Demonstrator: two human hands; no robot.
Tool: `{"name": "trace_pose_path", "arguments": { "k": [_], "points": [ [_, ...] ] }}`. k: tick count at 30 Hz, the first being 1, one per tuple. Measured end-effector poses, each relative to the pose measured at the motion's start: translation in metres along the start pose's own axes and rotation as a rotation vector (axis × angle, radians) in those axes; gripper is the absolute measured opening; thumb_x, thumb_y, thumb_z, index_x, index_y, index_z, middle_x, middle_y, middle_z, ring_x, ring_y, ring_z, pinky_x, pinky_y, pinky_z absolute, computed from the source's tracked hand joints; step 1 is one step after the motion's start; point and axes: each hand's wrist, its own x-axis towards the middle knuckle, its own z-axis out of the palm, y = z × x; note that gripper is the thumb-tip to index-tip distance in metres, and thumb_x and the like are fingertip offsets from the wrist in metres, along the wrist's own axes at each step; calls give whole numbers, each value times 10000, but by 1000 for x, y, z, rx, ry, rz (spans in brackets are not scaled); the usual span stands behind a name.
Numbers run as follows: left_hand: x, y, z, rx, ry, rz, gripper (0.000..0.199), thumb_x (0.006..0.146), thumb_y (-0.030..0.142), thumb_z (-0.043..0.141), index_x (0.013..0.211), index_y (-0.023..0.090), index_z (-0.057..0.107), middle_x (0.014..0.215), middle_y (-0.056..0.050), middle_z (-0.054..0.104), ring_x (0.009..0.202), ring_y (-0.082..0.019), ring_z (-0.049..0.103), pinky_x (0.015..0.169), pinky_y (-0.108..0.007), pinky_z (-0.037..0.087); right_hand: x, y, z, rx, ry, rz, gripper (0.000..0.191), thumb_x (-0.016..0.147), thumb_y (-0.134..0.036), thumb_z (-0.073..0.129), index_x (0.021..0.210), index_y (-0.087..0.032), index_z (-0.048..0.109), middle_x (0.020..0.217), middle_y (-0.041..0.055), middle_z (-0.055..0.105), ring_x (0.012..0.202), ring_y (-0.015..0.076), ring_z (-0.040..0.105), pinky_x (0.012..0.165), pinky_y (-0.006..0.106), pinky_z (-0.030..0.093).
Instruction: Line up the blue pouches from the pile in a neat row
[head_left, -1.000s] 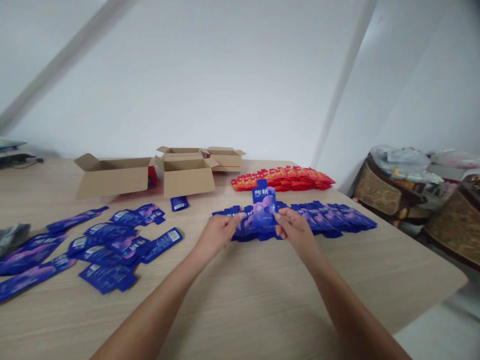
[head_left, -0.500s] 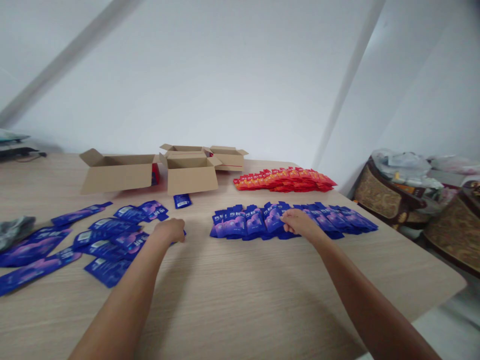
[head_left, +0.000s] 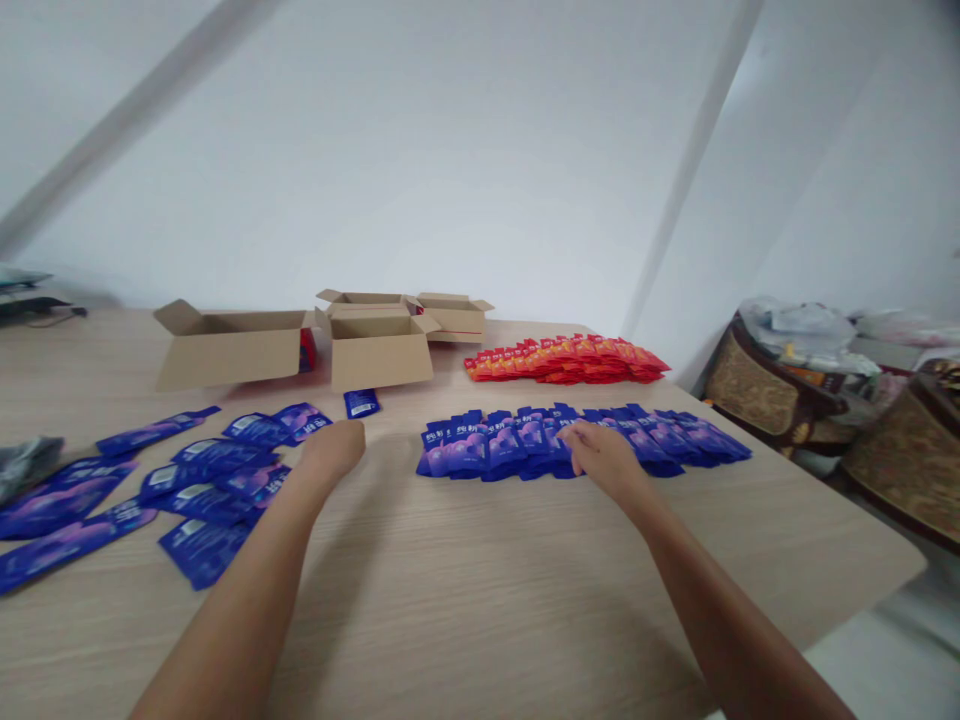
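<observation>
A long overlapping row of blue-purple packets (head_left: 506, 446) lies on the table (head_left: 465, 580). My right hand (head_left: 596, 452) is over the middle of this row, its fingers bent together; whatever they may grip is too small to make out. Beside the loose pile of blue packets (head_left: 217, 490) on the left, my left hand (head_left: 335, 450) is closed, its fingers mostly hidden behind its back. One small blue packet (head_left: 362, 403) lies in front of the middle box.
Open cardboard boxes (head_left: 379, 362) (head_left: 232, 358) stand toward the wall. Behind the blue row lies a heap of red packets (head_left: 570, 360). Grey plastic (head_left: 30, 465) sits at the far left. Patterned chairs (head_left: 757, 385) with bags stand beyond the table's right edge.
My left hand has risen slightly, and the bit of blue packet seen beside its fingers no longer shows. My right hand stays over the row, turned slightly. The view has shifted a little.
</observation>
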Motion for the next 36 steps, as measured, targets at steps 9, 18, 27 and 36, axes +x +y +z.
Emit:
{"name": "trace_pose_path", "arguments": {
  "k": [9,18,27,36],
  "points": [
    [-50,94,-34,-1013,124,304,325,815,474,401,672,193,475,565,25,477,533,-131,473,506,-223,392,-28,-69,47,669,-166,-111,345,887,-470,411,921,-181,596,577,-22,606,434,90,516,449,193,392],
    [-71,125,-25,-1266,-188,379,348,717,505,582,673,172,487,518,67,433,438,-64,380,413,-175,291,-45,-78,63,900,-231,-92,361,849,-507,479,761,-170,573,514,-44,521,377,70,458,361,170,357],
    [-71,124,-25,-1776,-137,181,347,696,396,661,630,190,389,375,127,274,301,-16,187,327,-145,124,-34,-62,62,1344,-71,101,342,795,-525,509,817,-186,555,563,1,551,434,116,473,364,213,336],
    [-95,157,-7,-1599,-395,326,345,687,445,666,799,163,502,578,-5,650,429,-111,566,415,-200,431,-40,-72,69,1088,244,63,332,858,-481,455,773,-181,568,743,16,578,725,146,523,692,263,432]
  ]
}}
